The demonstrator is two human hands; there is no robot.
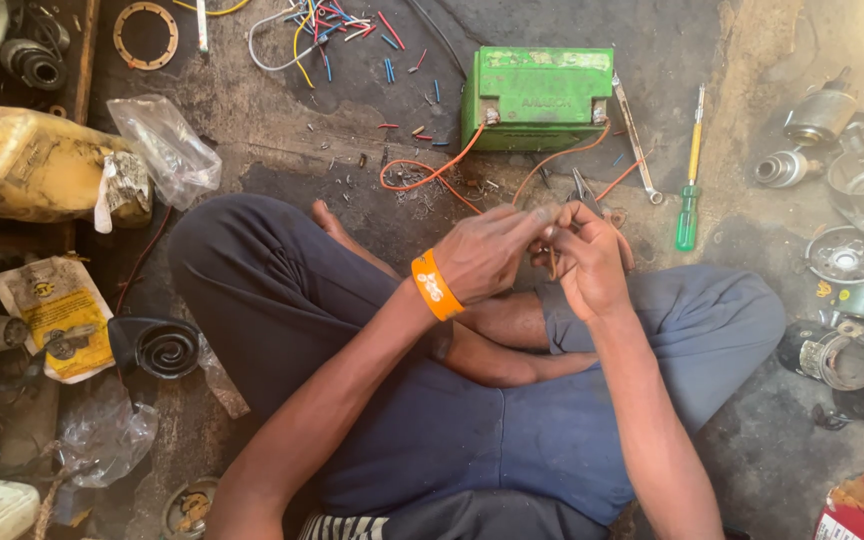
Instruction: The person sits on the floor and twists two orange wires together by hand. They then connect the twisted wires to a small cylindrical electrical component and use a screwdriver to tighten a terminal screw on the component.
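At frame centre, the left hand point(487, 252) and right hand point(584, 258) pinch an orange wire point(550, 160) end together, below the green battery point(537, 97) at the upper middle.

Stained concrete floor point(652, 60) bears green battery point(537, 97), screwdriver point(690, 185), spanner point(635, 140).

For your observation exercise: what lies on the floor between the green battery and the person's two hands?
In the head view, orange wires run from the green battery toward the left hand and right hand, over wire scraps.
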